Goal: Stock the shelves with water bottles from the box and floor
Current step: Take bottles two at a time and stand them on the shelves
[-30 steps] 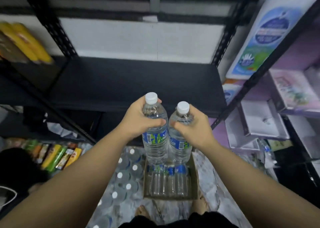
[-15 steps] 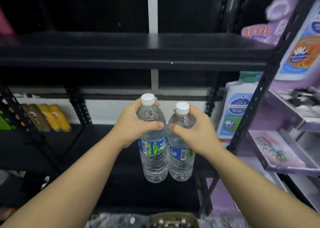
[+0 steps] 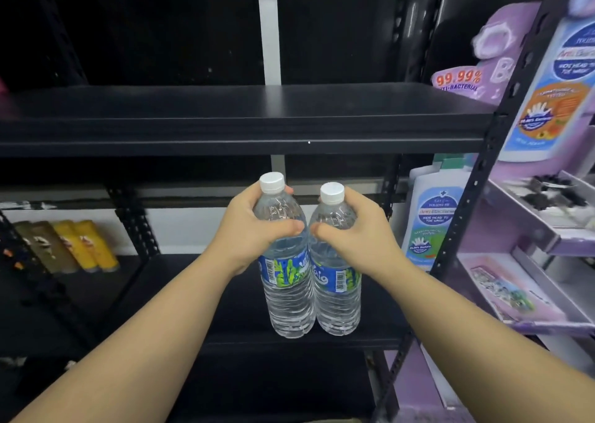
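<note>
Over on the left we see yellow tubes lying on the neighbouring rack, and then our left hand wraps the shoulder of the left water bottle, thumb across the front just below the white cap. Right beside it, touching, the right water bottle sits in our right hand, fingers curled round its shoulder the same way. Both bottles hang upright in front of the lower black shelf, under the upper black shelf, with white wash bottles off to the right.
</note>
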The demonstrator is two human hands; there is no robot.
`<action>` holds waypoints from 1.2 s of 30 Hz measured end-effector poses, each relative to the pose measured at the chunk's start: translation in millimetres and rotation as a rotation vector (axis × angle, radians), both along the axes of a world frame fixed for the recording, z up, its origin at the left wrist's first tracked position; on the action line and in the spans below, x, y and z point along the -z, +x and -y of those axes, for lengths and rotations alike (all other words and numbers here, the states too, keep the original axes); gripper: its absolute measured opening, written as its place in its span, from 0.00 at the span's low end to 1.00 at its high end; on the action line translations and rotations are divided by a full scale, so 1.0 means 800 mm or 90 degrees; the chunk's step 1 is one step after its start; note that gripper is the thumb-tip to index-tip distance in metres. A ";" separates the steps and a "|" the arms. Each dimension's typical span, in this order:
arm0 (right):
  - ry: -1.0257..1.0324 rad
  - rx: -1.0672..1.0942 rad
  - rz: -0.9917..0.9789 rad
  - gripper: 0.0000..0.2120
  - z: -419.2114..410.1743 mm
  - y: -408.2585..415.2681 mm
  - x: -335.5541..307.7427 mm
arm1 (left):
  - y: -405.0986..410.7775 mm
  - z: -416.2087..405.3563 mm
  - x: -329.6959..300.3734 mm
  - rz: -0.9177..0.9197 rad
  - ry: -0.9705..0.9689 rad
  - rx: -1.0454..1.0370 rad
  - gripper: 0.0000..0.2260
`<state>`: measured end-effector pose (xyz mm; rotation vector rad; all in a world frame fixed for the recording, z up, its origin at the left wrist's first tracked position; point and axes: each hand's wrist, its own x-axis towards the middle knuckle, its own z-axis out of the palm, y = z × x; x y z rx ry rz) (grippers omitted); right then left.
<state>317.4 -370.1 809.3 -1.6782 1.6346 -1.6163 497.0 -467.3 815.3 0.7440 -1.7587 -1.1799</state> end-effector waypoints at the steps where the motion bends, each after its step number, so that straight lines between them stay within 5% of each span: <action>1: 0.008 0.005 -0.002 0.11 0.006 -0.002 0.007 | -0.003 0.005 0.007 0.003 0.007 -0.004 0.23; 27: 0.177 0.093 0.024 0.08 0.149 -0.100 0.271 | -0.106 0.133 0.288 0.149 0.127 -0.032 0.22; 36: 0.273 0.083 -0.077 0.34 0.131 -0.128 0.276 | -0.072 0.140 0.268 0.341 0.081 0.102 0.33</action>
